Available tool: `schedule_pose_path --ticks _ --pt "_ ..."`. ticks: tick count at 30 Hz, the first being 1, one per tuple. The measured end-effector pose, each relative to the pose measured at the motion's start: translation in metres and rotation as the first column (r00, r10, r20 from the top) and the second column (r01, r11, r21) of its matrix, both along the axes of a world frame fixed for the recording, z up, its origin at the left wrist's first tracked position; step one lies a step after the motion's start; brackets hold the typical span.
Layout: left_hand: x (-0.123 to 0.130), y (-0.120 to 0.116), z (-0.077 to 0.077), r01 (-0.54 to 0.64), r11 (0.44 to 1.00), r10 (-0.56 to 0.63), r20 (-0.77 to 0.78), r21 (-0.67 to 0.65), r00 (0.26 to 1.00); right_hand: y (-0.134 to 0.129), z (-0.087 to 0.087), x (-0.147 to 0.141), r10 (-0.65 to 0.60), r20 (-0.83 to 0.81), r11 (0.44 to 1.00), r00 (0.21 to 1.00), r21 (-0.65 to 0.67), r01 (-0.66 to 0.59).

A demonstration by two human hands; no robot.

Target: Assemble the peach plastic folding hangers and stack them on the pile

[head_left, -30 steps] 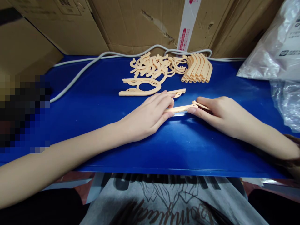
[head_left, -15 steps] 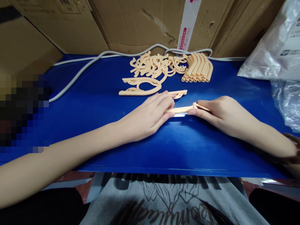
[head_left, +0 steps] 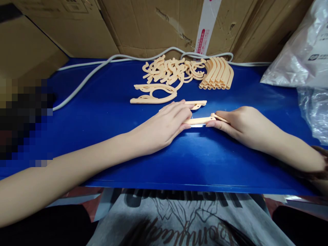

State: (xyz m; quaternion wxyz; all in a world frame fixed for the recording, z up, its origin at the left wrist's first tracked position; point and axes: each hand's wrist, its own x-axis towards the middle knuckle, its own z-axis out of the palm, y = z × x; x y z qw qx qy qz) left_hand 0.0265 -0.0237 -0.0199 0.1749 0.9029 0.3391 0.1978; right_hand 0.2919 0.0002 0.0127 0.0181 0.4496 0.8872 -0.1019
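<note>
My left hand (head_left: pixel 167 126) is closed on the left end of a beige plastic arm (head_left: pixel 200 120) just above the blue table (head_left: pixel 164 171). At that arm's right end, my right hand (head_left: pixel 235 123) pinches a thin beige piece (head_left: pixel 220 118) against it. Another beige part (head_left: pixel 198 103) sticks out past my left fingers; whether they touch it is unclear. Behind lie a joined beige hanger piece (head_left: pixel 153 99), a heap of curved beige hooks (head_left: pixel 166 70) and a stack of bent beige arms (head_left: pixel 216 73).
Large cardboard boxes (head_left: pixel 153 30) stand along the back, with a white cable (head_left: pixel 84 83) in front of them. A clear plastic bag (head_left: pixel 294 58) sits at the right. The far left is pixelated.
The beige arm and my left fingers have shifted very slightly to the right. The other beige part beside my left fingers has moved slightly right too. Both grips look the same.
</note>
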Motion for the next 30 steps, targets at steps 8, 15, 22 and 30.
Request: schedule_pose_path --ticks 8,15,22,30 --pt "-0.0004 0.0024 -0.0042 0.01 1.0 -0.009 -0.033 0.03 0.999 -0.0035 0.0005 -0.0027 -0.017 0.065 0.999 0.998 0.04 0.014" --pt "0.0002 0.0018 -0.004 0.016 0.999 -0.015 -0.019 0.047 1.0 0.0005 0.0003 0.0012 0.043 -0.001 0.999 0.999 0.027 -0.043" --pt "0.0007 0.0016 -0.0043 0.004 1.0 -0.004 -0.004 0.028 1.0 0.0008 0.0067 -0.0012 0.045 -0.187 0.993 0.981 -0.096 -0.064" --pt "0.0017 -0.0009 -0.0038 -0.009 1.0 0.009 0.033 0.006 0.999 -0.004 0.0092 -0.0019 0.012 -0.326 0.983 0.945 -0.172 -0.071"
